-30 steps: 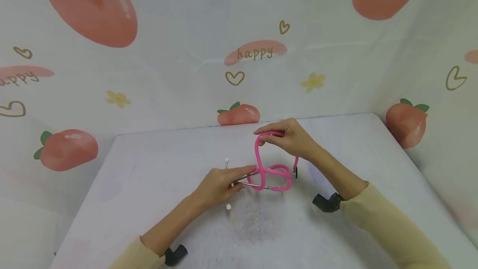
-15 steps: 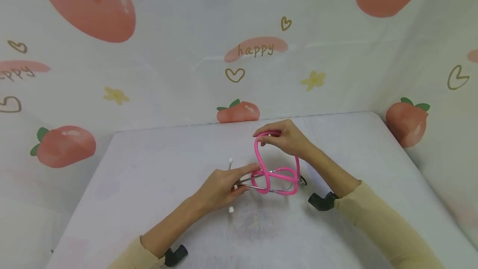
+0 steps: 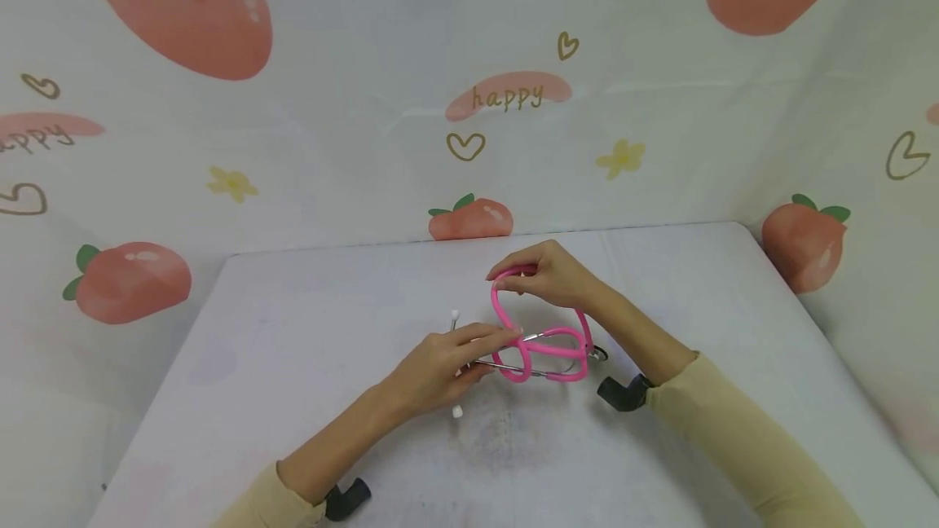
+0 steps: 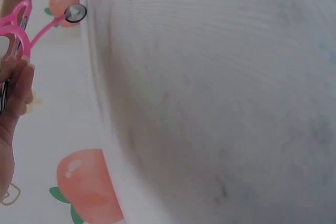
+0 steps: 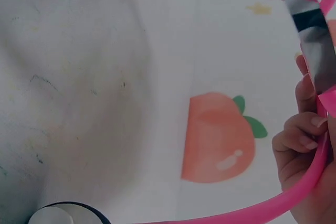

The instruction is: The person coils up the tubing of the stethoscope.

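A pink stethoscope (image 3: 559,334) is held above the table by both hands, its tubing looped around its metal ear tubes. My left hand (image 3: 440,369) grips the metal ear tubes near the white ear tips, which stick out above and below the hand. Pinched in my right hand (image 3: 553,275) is a raised bend of the pink tubing. The round chest piece (image 4: 75,13) dangles at the tubing's end; in the right wrist view the chest piece (image 5: 68,214) shows at the lower left. Part of the tubing passes behind the right hand.
The white table (image 3: 308,316) carries faint stains. Behind it rises a pale cloth (image 3: 352,145) printed with peaches, hearts and flowers. A black wrist mount sits at each sleeve cuff.
The right hand has lowered slightly and moved left with the tubing bend, towards the left hand. The left fingers have reached further over the loops. The chest piece has swung right.
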The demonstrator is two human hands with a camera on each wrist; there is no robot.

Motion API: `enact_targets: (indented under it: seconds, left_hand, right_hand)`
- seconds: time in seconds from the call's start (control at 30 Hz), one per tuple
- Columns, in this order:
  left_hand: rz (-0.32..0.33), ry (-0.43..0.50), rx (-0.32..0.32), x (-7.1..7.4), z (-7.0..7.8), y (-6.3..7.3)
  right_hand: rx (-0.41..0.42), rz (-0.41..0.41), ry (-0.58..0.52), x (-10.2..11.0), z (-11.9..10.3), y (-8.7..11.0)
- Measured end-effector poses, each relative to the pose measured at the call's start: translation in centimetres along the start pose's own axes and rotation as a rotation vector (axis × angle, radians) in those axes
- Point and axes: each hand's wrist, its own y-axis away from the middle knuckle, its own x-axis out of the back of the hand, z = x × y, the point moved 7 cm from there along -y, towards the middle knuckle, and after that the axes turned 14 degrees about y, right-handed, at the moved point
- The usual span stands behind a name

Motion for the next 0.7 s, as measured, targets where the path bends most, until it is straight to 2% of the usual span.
enact_targets:
  seconds: [0.27,0.43,0.6,0.7]
  left_hand:
    - [0.077,0.085,0.0,0.8,0.1,-0.2]
    - [0.122,0.091,0.047,1.4,-0.2,-0.1]
    - [0.164,0.102,0.095,2.0,-0.5,-0.1]
    - [0.19,0.121,0.103,2.3,-0.6,-0.2]
  right_hand:
    - [0.006,-0.01,0.112,0.2,0.4,0.1]
    - [-0.027,-0.03,0.161,0.3,1.0,0.4]
    - [-0.017,-0.04,0.134,0.3,1.5,0.9]
    - [-0.038,-0.072,0.064,0.2,1.9,1.2]
